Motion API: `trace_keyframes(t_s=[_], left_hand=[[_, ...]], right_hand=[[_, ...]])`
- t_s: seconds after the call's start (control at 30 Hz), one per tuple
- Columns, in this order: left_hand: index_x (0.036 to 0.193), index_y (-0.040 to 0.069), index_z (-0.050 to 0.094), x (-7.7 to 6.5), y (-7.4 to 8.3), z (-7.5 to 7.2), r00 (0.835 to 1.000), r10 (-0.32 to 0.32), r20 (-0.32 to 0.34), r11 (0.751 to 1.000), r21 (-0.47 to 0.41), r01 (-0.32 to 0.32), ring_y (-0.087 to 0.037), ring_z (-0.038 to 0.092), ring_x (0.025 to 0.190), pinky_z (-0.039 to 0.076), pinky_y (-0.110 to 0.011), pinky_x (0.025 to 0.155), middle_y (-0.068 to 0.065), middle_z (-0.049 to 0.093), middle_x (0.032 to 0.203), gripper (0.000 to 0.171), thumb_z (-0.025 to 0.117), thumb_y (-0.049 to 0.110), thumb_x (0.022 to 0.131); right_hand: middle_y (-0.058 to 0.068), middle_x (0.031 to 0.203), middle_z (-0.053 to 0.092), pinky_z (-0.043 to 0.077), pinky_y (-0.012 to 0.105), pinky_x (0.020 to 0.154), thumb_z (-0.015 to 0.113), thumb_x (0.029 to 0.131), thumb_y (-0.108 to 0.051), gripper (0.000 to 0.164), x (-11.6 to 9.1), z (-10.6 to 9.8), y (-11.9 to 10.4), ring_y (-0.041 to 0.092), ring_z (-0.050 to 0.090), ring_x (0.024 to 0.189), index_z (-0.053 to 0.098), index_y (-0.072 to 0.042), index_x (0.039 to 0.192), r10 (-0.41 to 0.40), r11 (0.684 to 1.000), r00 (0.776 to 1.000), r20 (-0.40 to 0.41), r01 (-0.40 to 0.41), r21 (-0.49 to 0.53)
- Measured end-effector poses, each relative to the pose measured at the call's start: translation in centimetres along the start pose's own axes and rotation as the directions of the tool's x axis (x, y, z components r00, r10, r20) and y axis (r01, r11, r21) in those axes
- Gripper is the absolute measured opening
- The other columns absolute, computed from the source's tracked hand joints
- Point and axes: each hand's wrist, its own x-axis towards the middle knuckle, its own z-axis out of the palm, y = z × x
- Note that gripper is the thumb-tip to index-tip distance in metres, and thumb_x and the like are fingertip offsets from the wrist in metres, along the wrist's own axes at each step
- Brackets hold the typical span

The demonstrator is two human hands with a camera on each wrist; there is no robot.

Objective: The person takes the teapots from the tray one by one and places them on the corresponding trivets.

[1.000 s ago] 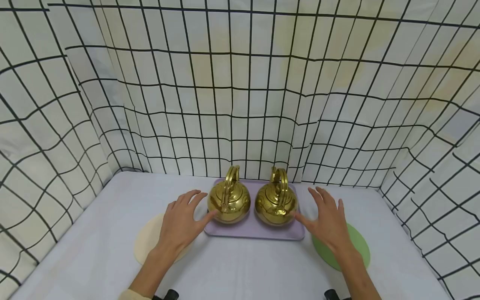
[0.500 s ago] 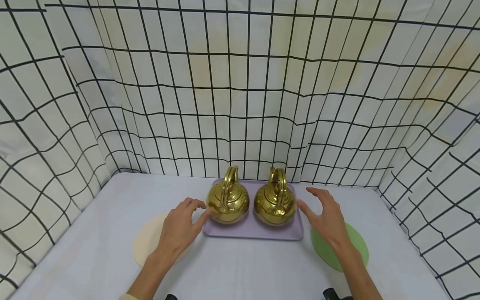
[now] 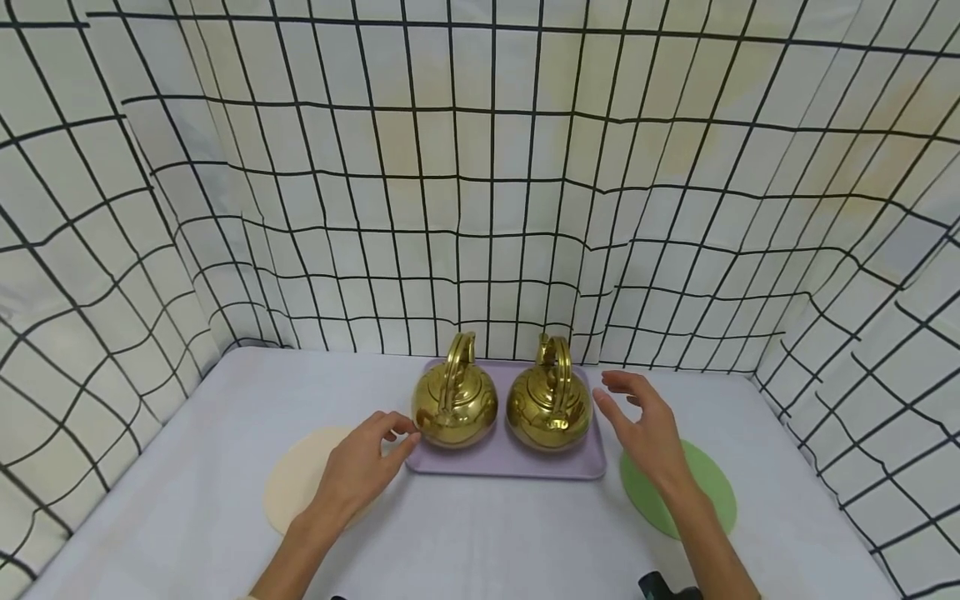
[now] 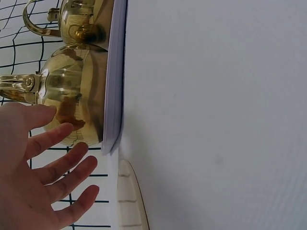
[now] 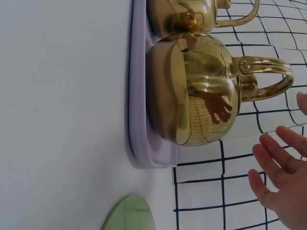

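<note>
Two shiny gold kettles with arched top handles stand upright, side by side, on a lilac tray (image 3: pixel 504 468). My left hand (image 3: pixel 362 467) is beside the left kettle (image 3: pixel 454 404), fingers loosely bent and thumb tip close to its lower side; nothing is in the hand. In the left wrist view the fingers (image 4: pixel 72 167) are spread in front of that kettle (image 4: pixel 72 96). My right hand (image 3: pixel 651 433) hovers to the right of the right kettle (image 3: pixel 549 410), apart from it, its fingers relaxed. The right wrist view shows that kettle (image 5: pixel 192 91) with the hand (image 5: pixel 283 177) off its side.
A cream round mat (image 3: pixel 288 483) lies under the left forearm, and a green round mat (image 3: pixel 708 483) lies by the right forearm. White cloth covers the table (image 3: pixel 480 542). A white wall with a black grid (image 3: pixel 480 208) encloses the back and sides.
Both hands have drawn outward a little, away from the kettles, and their fingers have come closer together. The kettles and tray have stayed in place.
</note>
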Motion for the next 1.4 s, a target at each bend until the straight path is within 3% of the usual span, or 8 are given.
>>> trace_keyframes(t_s=[0.33, 0.67, 1.03, 1.23, 1.4], left_hand=[[0.106, 0.026, 0.074, -0.2, -0.4, 0.2, 0.997, -0.045, 0.057, 0.999, -0.011, 0.046, -0.019, 0.069, 0.102, 0.056, -0.041, 0.079, 0.002, 0.072, 0.112, 0.012, 0.069, 0.034, 0.099], [0.105, 0.025, 0.074, -0.6, -0.6, 0.3, 0.994, -0.058, 0.096, 0.998, -0.026, 0.061, -0.016, 0.068, 0.098, 0.054, -0.039, 0.076, 0.003, 0.072, 0.111, 0.010, 0.071, 0.031, 0.097], [0.109, 0.023, 0.075, -0.7, -1.5, 0.6, 0.995, -0.023, 0.092, 0.999, -0.041, 0.027, -0.023, 0.070, 0.111, 0.055, -0.052, 0.096, 0.000, 0.075, 0.113, 0.016, 0.077, 0.026, 0.093], [0.111, 0.022, 0.076, -0.8, -1.8, 0.7, 0.994, -0.014, 0.107, 0.999, -0.048, 0.019, -0.023, 0.069, 0.113, 0.054, -0.052, 0.099, 0.001, 0.075, 0.115, 0.021, 0.080, 0.024, 0.091], [0.112, 0.021, 0.076, -0.8, -1.8, 0.6, 0.994, -0.005, 0.110, 0.998, -0.060, 0.011, -0.024, 0.069, 0.114, 0.054, -0.053, 0.100, 0.001, 0.074, 0.116, 0.023, 0.081, 0.024, 0.090]], right_hand=[[0.008, 0.132, 0.071, 0.055, 0.028, 0.102, 0.063, 0.106, -0.030, 0.033, 0.3, 0.2, -0.8, 0.017, 0.065, 0.118, 0.065, -0.011, 0.132, -0.013, 0.998, 0.999, 0.038, 0.011, 0.068], [0.013, 0.127, 0.072, 0.055, 0.021, 0.098, 0.065, 0.104, -0.019, 0.029, 0.6, 0.6, -1.6, -0.005, 0.063, 0.109, 0.065, -0.005, 0.130, -0.056, 0.988, 0.997, 0.043, 0.049, 0.150], [0.011, 0.131, 0.070, 0.054, 0.022, 0.099, 0.064, 0.105, -0.021, 0.032, 0.7, 1.4, -1.9, 0.013, 0.066, 0.118, 0.063, -0.007, 0.133, -0.027, 0.986, 0.995, 0.095, 0.011, 0.169], [0.011, 0.132, 0.070, 0.055, 0.026, 0.099, 0.064, 0.104, -0.020, 0.031, 0.7, 1.9, -2.1, 0.026, 0.067, 0.122, 0.064, -0.007, 0.132, -0.015, 0.983, 0.993, 0.120, -0.007, 0.186], [0.013, 0.132, 0.070, 0.055, 0.024, 0.098, 0.064, 0.104, -0.020, 0.032, 0.7, 2.1, -2.1, 0.029, 0.067, 0.121, 0.064, -0.006, 0.133, -0.020, 0.978, 0.992, 0.126, -0.007, 0.211]])
